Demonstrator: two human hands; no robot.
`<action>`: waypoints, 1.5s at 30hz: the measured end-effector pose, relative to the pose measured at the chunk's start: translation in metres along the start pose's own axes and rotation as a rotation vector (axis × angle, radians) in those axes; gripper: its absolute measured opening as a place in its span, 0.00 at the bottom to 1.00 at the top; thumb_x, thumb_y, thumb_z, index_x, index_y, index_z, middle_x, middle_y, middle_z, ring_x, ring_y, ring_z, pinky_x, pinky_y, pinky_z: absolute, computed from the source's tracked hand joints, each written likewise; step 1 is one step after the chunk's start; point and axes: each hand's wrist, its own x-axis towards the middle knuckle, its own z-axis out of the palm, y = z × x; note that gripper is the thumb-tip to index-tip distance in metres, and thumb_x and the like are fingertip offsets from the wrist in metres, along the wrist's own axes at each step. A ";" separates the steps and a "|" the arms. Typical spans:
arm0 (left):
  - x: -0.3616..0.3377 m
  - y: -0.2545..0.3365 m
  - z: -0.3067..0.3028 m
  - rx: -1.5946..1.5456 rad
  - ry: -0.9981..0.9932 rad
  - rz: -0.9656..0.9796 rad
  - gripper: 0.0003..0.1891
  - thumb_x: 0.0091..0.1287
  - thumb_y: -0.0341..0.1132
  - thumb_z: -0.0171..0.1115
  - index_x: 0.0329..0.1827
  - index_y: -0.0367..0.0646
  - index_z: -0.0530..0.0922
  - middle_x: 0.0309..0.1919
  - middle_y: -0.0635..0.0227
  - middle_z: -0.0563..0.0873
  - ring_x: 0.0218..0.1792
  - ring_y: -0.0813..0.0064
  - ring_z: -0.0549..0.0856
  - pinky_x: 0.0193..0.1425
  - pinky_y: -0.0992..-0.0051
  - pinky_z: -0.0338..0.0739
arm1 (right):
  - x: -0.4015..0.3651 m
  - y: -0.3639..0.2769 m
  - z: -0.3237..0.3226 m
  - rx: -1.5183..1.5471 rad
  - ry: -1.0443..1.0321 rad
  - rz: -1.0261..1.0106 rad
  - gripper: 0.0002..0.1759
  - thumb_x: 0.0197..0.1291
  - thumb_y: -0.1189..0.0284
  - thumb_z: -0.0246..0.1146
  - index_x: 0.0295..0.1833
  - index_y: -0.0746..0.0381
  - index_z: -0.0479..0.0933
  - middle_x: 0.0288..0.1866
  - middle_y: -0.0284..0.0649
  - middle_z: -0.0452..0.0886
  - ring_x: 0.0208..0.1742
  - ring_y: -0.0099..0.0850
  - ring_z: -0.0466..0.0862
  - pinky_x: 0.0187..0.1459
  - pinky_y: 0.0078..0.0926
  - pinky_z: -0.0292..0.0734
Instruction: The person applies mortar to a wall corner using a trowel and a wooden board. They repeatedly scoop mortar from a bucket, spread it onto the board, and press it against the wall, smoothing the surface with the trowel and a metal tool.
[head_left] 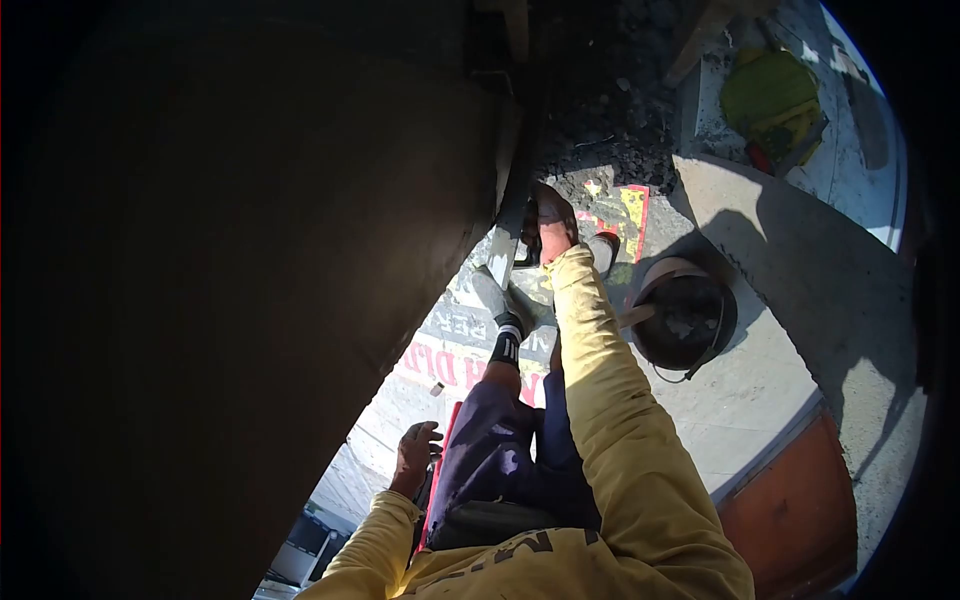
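Observation:
My right hand point(552, 225) is stretched out ahead, its fingers wrapped round the dark handle of a long flat trowel point(502, 257). The trowel's pale blade stands nearly edge-on along the border of a large dark surface point(300, 220), and part of it is in deep shadow. Beside my thigh, my left hand point(414, 455) hangs free with loosely bent fingers apart and nothing in them. My foot in a black striped sock point(507, 345) shows below the blade.
A black bucket point(685, 335) with a wooden handle poking out stands to the right. Farther off, a yellow-green round container point(770, 95) has a red-handled tool point(757, 157) beside it. Dark rubble point(610, 110) lies ahead. A printed sheet point(450, 365) covers the ground underfoot.

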 end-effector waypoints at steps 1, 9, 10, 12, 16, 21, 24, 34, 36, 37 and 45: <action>-0.006 0.001 0.002 0.004 -0.003 -0.003 0.17 0.70 0.46 0.57 0.53 0.45 0.78 0.38 0.66 0.83 0.29 0.78 0.80 0.34 0.76 0.77 | 0.012 -0.002 -0.004 0.005 -0.068 0.095 0.15 0.61 0.54 0.63 0.35 0.54 0.79 0.21 0.30 0.73 0.19 0.23 0.70 0.22 0.23 0.65; -0.015 -0.009 0.002 -0.006 -0.028 -0.032 0.17 0.71 0.45 0.56 0.55 0.43 0.77 0.39 0.66 0.84 0.30 0.78 0.81 0.34 0.76 0.78 | 0.012 -0.031 0.015 0.019 -0.127 0.284 0.18 0.63 0.52 0.60 0.27 0.52 0.74 0.17 0.25 0.67 0.14 0.20 0.64 0.18 0.20 0.56; -0.016 -0.011 0.001 -0.008 -0.032 -0.030 0.17 0.71 0.45 0.56 0.55 0.43 0.77 0.38 0.66 0.84 0.30 0.78 0.81 0.34 0.76 0.78 | 0.009 -0.030 0.016 0.027 -0.129 0.278 0.17 0.63 0.52 0.61 0.28 0.52 0.74 0.17 0.25 0.66 0.14 0.19 0.63 0.17 0.20 0.55; -0.018 -0.012 -0.002 -0.004 -0.039 -0.017 0.17 0.71 0.45 0.56 0.54 0.43 0.77 0.38 0.65 0.84 0.30 0.79 0.81 0.33 0.77 0.78 | 0.003 -0.031 0.019 0.040 -0.136 0.258 0.16 0.61 0.53 0.62 0.29 0.51 0.73 0.16 0.24 0.63 0.13 0.18 0.61 0.16 0.20 0.54; -0.018 -0.007 -0.011 0.017 -0.075 0.035 0.17 0.71 0.45 0.56 0.54 0.43 0.77 0.38 0.66 0.84 0.30 0.79 0.81 0.34 0.76 0.78 | -0.029 -0.048 0.028 0.065 -0.138 0.242 0.15 0.61 0.53 0.62 0.30 0.52 0.74 0.16 0.24 0.64 0.13 0.18 0.61 0.17 0.20 0.54; -0.029 0.005 -0.032 0.032 -0.131 0.129 0.18 0.71 0.46 0.56 0.55 0.43 0.77 0.38 0.66 0.83 0.30 0.78 0.80 0.35 0.76 0.78 | -0.096 -0.094 0.063 0.050 -0.130 0.186 0.14 0.61 0.54 0.62 0.31 0.52 0.76 0.17 0.24 0.65 0.14 0.17 0.62 0.17 0.19 0.54; -0.032 0.009 -0.051 0.052 -0.153 0.224 0.19 0.71 0.47 0.56 0.55 0.43 0.77 0.39 0.65 0.83 0.31 0.78 0.80 0.36 0.76 0.78 | -0.155 -0.126 0.088 0.020 -0.133 0.127 0.14 0.61 0.54 0.62 0.32 0.52 0.76 0.17 0.24 0.65 0.14 0.17 0.62 0.17 0.19 0.55; -0.056 0.038 -0.112 0.071 -0.207 0.455 0.19 0.70 0.49 0.59 0.53 0.44 0.77 0.40 0.66 0.84 0.33 0.78 0.80 0.35 0.76 0.77 | -0.359 -0.218 0.155 -0.460 -0.311 -0.604 0.13 0.64 0.70 0.56 0.49 0.63 0.80 0.40 0.42 0.81 0.35 0.30 0.80 0.36 0.27 0.73; -0.051 0.036 -0.122 0.058 -0.238 0.512 0.19 0.70 0.49 0.59 0.53 0.44 0.77 0.41 0.66 0.84 0.33 0.77 0.80 0.35 0.76 0.76 | -0.420 -0.245 0.173 -0.451 -0.337 -0.707 0.14 0.63 0.75 0.55 0.52 0.64 0.79 0.46 0.47 0.81 0.42 0.37 0.81 0.43 0.29 0.75; -0.042 0.036 -0.127 0.037 -0.265 0.529 0.18 0.70 0.48 0.58 0.53 0.44 0.77 0.40 0.66 0.84 0.32 0.77 0.80 0.34 0.76 0.76 | -0.449 -0.256 0.181 -0.500 -0.321 -0.830 0.15 0.62 0.77 0.55 0.54 0.64 0.79 0.49 0.49 0.81 0.45 0.40 0.82 0.45 0.30 0.76; -0.013 0.044 -0.149 0.094 -0.312 0.645 0.21 0.68 0.51 0.60 0.52 0.44 0.77 0.39 0.64 0.85 0.30 0.74 0.81 0.32 0.73 0.77 | -0.587 -0.294 0.202 -0.356 -0.380 -1.173 0.13 0.65 0.72 0.59 0.52 0.63 0.79 0.34 0.38 0.82 0.27 0.22 0.79 0.28 0.18 0.73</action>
